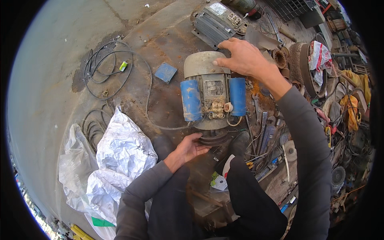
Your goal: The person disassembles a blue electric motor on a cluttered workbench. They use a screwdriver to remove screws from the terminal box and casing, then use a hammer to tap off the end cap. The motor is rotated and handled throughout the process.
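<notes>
An electric motor (207, 92) with a pale cap and two blue cylinders (238, 97) at its sides sits at the centre, with exposed wired terminals on its body. My right hand (250, 62) is over the cap, thumb touching it, fingers extended and apart. My left hand (188, 149) grips the rim of the dark pulley (213, 140) at the motor's lower end. A black cable runs from the motor to loose loops on the left, and a small blue square plate (165, 72) lies left of the cap.
A finned motor (218, 25) lies beyond. Wrenches (257, 108), tools, metal rings and mixed scrap crowd the right. Crumpled white sacks (122, 154) lie lower left on the stained surface (128, 96). My knees are beneath my arms, close to the motor.
</notes>
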